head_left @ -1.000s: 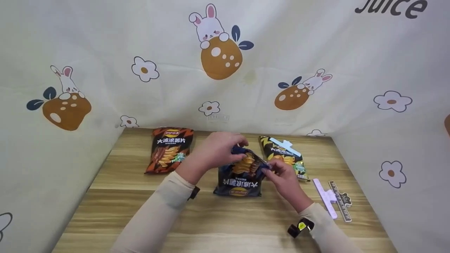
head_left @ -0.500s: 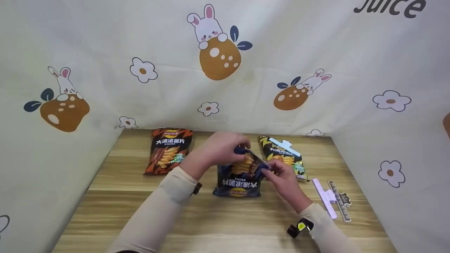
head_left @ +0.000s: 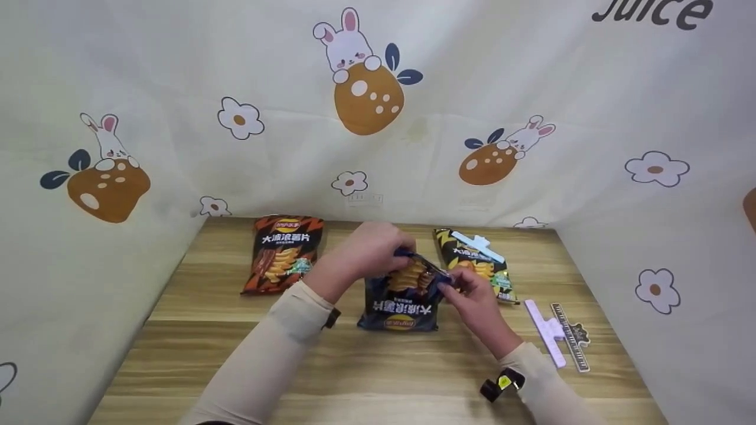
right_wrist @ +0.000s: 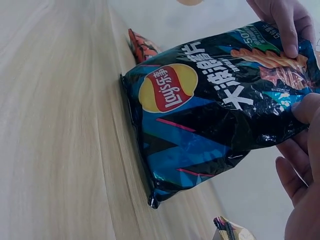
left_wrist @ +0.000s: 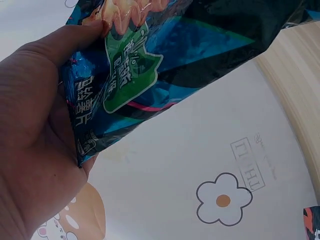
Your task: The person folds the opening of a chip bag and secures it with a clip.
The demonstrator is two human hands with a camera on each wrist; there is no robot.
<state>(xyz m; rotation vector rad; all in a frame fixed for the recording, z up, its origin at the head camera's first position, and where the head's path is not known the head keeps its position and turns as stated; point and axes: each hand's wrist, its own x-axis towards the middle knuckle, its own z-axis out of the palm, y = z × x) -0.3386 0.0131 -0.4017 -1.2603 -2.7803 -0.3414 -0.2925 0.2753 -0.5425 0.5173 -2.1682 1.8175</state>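
Note:
A blue-and-black potato chip bag (head_left: 401,307) stands mid-table, its printed logo upside down and toward the near side in the head view. My left hand (head_left: 378,251) pinches its upper left corner, thumb on the front and fingers behind. My right hand (head_left: 479,304) pinches the upper right corner the same way. Between the hands the upper edge slopes down to the right. In the right wrist view, the logo end of the bag (right_wrist: 200,115) is right at the wooden surface. The left wrist view shows the left thumb (left_wrist: 75,40) pressed on the front print.
An orange-and-black chip bag (head_left: 282,254) lies at the back left. At the back right lies a yellow-and-black chip bag (head_left: 484,268) with a light-blue bag clip (head_left: 479,247) on it. A lilac clip (head_left: 546,333) and a dark patterned clip (head_left: 572,337) lie near the right edge.
My left hand has shifted slightly at the bag's upper corner, and the upper edge looks straighter between the hands. The right hand keeps its pinch nearly in place.

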